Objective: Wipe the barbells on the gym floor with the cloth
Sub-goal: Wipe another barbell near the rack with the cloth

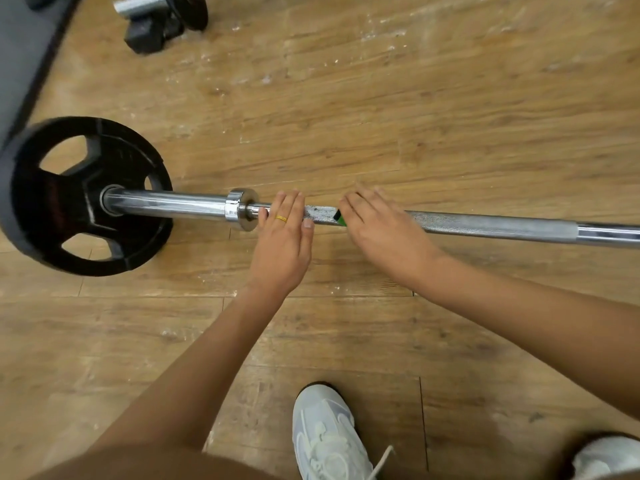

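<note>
White sneakers (329,438) of the crouching person stand on the wooden gym floor (415,98), just short of the barbell (485,225), which lies flat across the boards.

The left hand (282,233), wearing a gold ring (281,218), rests released on the shaft with its fingers laid straight over it. The chrome collar (240,207) is just beyond its little finger, and the black weight plate (79,195) is farther out on that side.

The right hand (381,226), slightly blurred, lies palm-down over the knurled shaft with its fingers stretched out. It presses a green-and-black edge (340,219) that shows at its thumb side. This is probably the cloth, though too little of it shows to be sure.

Between the two hands the knurling carries a whitish, speckled patch (322,213). A second bar with plates (162,19) lies well beyond both hands.

Step in hand, as judged: wiping the shaft near the collar.

- The left hand should keep the bar from rolling.
- The right hand should wrap the cloth round the shaft rather than skim its top.
- Strokes should run along the knurling and repeat over the speckled patch.
- Turning the bar would bring its underside up.
- Fingers are best kept out of the gap at the collar.
</note>
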`<state>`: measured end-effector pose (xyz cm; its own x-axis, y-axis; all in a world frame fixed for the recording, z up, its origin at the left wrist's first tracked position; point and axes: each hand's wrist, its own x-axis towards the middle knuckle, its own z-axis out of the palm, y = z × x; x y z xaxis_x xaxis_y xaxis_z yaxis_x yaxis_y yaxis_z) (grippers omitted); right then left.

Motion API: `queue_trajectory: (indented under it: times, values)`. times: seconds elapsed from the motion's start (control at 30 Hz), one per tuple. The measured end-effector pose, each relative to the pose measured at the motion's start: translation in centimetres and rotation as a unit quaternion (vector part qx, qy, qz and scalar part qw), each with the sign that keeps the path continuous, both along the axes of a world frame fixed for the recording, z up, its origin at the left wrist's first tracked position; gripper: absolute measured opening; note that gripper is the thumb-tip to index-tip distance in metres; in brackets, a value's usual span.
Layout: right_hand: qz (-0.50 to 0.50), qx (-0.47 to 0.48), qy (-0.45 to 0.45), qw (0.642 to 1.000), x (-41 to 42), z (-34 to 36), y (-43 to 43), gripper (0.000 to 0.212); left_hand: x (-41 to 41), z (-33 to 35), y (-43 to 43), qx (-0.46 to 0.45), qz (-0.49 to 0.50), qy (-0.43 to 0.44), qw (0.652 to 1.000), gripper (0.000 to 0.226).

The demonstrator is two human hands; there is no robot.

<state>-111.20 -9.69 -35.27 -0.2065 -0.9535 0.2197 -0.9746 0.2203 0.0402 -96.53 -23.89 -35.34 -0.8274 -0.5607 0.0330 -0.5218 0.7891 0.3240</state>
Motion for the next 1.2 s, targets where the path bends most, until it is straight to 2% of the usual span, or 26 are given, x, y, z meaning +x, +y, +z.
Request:
queue_trajectory:
  times: [0.13, 0.2, 0.27, 0.33, 0.4, 0.57, 0.7, 0.93, 1.13, 1.2]
  values:
    - [0.054, 0.019, -0.005, 0.998, -1.0, 0.0, -0.2, 0.048, -0.1, 0.0, -0.5, 0.006, 0.001, 0.01, 1.0, 0.055]
    - [0.039, 0.032, -0.03, 0.998, -1.9, 0.1, 1.3, 0.059, -0.1, -0.1, -0.7, 0.006, 0.0, 0.016, 1.0, 0.053]
    - [0.007, 0.048, -0.041, 0.998, -1.8, 0.5, 2.4, 0.059, -0.3, -0.2, -0.4, 0.001, 0.006, 0.025, 1.0, 0.052]
    - [-0.019, 0.06, -0.047, 0.997, -1.2, 1.0, 1.7, 0.059, -0.7, -0.3, -0.2, 0.003, 0.02, 0.029, 0.999, 0.051]
    - [-0.01, 0.049, -0.053, 0.997, -0.7, 1.3, -0.1, 0.07, -0.9, -0.1, -0.1, 0.003, 0.02, 0.021, 1.0, 0.052]
    - [0.006, 0.062, -0.099, 0.993, -2.1, 1.1, 0.6, 0.056, -0.6, 0.0, -0.6, -0.008, 0.003, 0.021, 1.0, 0.052]
    - [-0.026, 0.07, -0.104, 0.992, -3.1, 0.7, 3.3, 0.074, -0.5, -0.4, -0.1, -0.015, 0.009, 0.032, 0.999, 0.052]
    - [0.001, 0.09, -0.099, 0.991, -1.1, 2.2, 1.4, 0.061, 0.2, -0.4, 0.7, -0.006, 0.015, 0.022, 1.0, 0.056]
    - [-0.032, 0.059, -0.136, 0.988, -2.4, 1.1, 4.3, 0.067, 1.3, -0.1, 1.0, -0.015, 0.006, -0.001, 1.0, 0.058]
    - [-0.029, 0.079, -0.13, 0.988, -1.6, 1.3, 4.0, 0.068, 1.6, -0.2, 1.7, -0.014, 0.013, -0.005, 1.0, 0.061]
